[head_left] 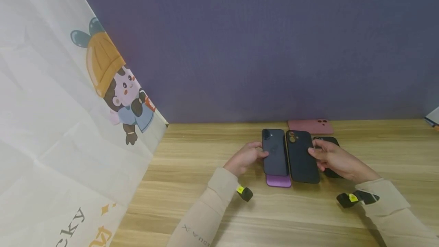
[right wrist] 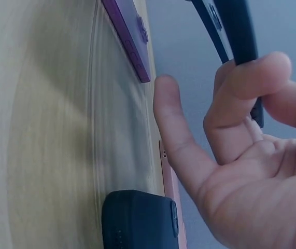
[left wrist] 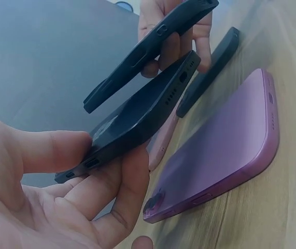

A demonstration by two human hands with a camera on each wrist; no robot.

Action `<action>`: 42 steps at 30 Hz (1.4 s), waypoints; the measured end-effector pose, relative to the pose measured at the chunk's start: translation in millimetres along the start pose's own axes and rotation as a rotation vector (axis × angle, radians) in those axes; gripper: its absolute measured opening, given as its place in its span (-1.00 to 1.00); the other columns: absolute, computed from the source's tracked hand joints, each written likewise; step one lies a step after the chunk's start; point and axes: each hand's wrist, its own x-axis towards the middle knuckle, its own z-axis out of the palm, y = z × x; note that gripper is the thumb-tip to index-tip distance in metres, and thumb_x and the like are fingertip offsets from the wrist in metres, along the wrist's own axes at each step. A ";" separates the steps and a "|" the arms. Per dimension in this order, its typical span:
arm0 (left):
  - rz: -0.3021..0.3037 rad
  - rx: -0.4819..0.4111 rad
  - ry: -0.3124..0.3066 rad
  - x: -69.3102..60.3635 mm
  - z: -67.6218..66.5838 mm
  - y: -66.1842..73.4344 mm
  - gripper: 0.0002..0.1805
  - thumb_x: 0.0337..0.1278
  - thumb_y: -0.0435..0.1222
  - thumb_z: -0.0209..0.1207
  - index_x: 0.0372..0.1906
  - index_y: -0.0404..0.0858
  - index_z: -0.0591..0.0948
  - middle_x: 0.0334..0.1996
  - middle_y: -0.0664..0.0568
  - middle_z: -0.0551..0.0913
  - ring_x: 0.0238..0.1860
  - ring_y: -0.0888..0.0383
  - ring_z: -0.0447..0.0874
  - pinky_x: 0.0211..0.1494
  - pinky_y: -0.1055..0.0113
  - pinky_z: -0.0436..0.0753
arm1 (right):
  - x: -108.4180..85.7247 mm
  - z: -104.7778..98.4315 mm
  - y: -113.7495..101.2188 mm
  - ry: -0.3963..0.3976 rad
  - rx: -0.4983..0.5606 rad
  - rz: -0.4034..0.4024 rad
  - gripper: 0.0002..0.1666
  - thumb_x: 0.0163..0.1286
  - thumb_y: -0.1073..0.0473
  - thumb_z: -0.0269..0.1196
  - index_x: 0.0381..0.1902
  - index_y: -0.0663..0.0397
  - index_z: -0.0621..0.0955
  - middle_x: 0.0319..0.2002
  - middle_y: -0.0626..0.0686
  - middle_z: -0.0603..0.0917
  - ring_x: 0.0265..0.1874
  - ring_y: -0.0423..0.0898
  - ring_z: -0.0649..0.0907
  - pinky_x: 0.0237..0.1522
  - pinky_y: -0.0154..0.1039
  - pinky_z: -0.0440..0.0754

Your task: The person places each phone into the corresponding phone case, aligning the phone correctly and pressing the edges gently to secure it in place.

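Observation:
My left hand (head_left: 245, 158) pinches the left edge of a dark phone (head_left: 275, 159), thumb on its back and fingers underneath. In the left wrist view this phone (left wrist: 132, 119) is raised off the table and tilted. My right hand (head_left: 337, 159) grips the right edge of a black phone case (head_left: 303, 159); wood colour shows at its camera holes. Phone and case are side by side, back faces up, with a narrow gap in the head view. Below the dark phone, a purple phone (head_left: 278, 181) lies on the table. Another black phone or case (head_left: 333, 173) lies partly hidden under my right hand.
A pink phone (head_left: 308, 126) lies at the back of the wooden table (head_left: 205, 140), by the dark blue upright panel (head_left: 253, 48). White printed sheeting (head_left: 51, 106) hangs on the left. At the far right edge is a partly seen white object (head_left: 433, 116).

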 end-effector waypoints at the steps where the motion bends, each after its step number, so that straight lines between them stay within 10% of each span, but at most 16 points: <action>1: 0.005 0.001 -0.001 -0.2 0.3 0.3 -0.74 0.36 -0.32 0.18 0.09 -0.24 0.65 -0.03 -0.01 0.71 0.03 0.12 0.62 0.53 -0.08 0.29 | 0.0 0.2 -0.2 -0.002 0.002 -0.001 -0.67 0.69 0.07 -0.04 -0.13 0.18 0.11 -0.48 -0.07 0.24 -0.61 -0.10 0.42 -0.50 -0.04 0.33; 42: 0.029 -0.041 -0.080 -3.3 13.2 1.6 -0.69 0.37 -0.39 0.14 0.16 -0.30 0.62 -0.02 -0.18 0.76 -0.20 0.19 0.75 0.17 0.24 0.65 | 0.7 1.6 1.8 -0.034 0.034 -0.030 -0.68 0.69 0.09 -0.05 -0.15 0.17 0.12 -0.48 -0.10 0.24 -0.60 -0.13 0.44 -0.46 0.02 0.19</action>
